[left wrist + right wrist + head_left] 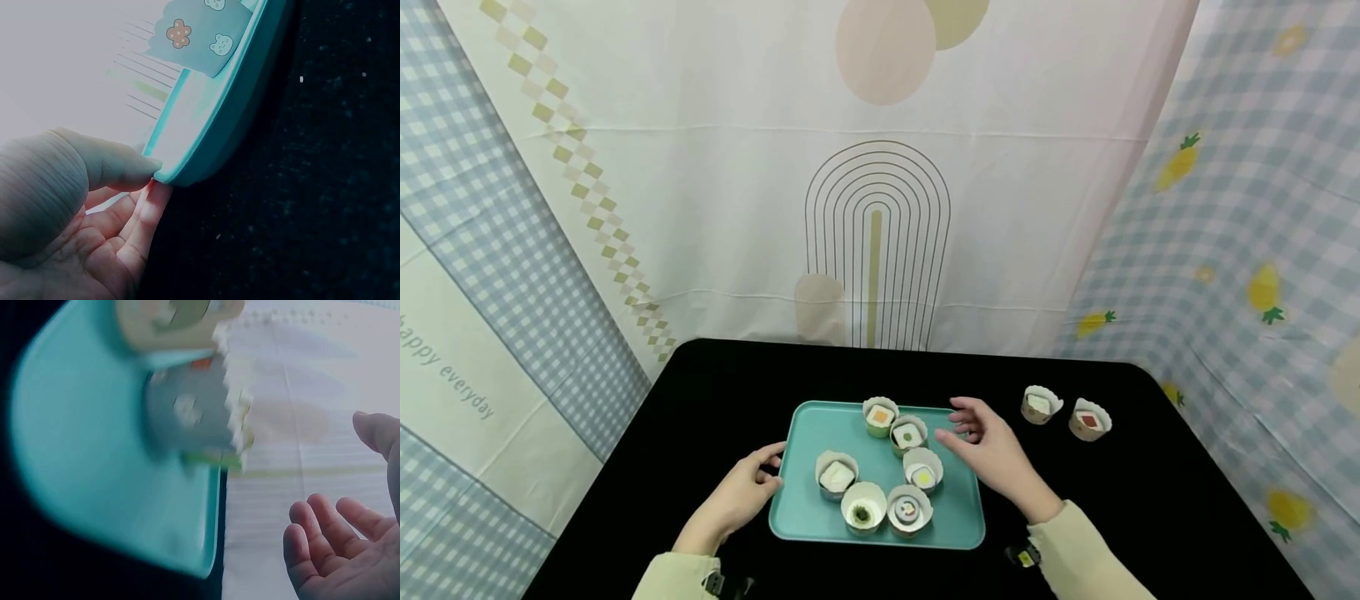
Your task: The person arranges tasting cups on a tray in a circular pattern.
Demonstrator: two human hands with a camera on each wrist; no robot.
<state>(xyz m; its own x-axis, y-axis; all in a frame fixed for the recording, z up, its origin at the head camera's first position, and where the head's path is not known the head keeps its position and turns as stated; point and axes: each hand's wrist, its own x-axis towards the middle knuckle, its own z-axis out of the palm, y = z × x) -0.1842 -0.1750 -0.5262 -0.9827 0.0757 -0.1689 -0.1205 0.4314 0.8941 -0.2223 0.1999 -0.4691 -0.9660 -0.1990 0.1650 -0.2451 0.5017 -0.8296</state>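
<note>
A turquoise tray (874, 460) lies on the black table, bearing several paper cupcake cups. My left hand (740, 497) is at its left side. In the left wrist view the thumb (122, 167) presses the rim from above with fingers beneath, pinching it. Over the tray's right back corner hovers my right hand (994, 454), fingers spread and nothing in them. The nearest cups there are one with a green-dotted white piece (909, 436) and one with a yellow-dotted piece (922, 472). A cup with an orange-topped piece (880, 416) stands at the back edge.
Two more cups stand right of the tray, one with a white piece (1040, 405) and one with a red-brown-topped piece (1089, 421). The black table (722, 375) reaches back to a printed curtain (737, 208). A checked cloth (1240, 333) hangs at the right.
</note>
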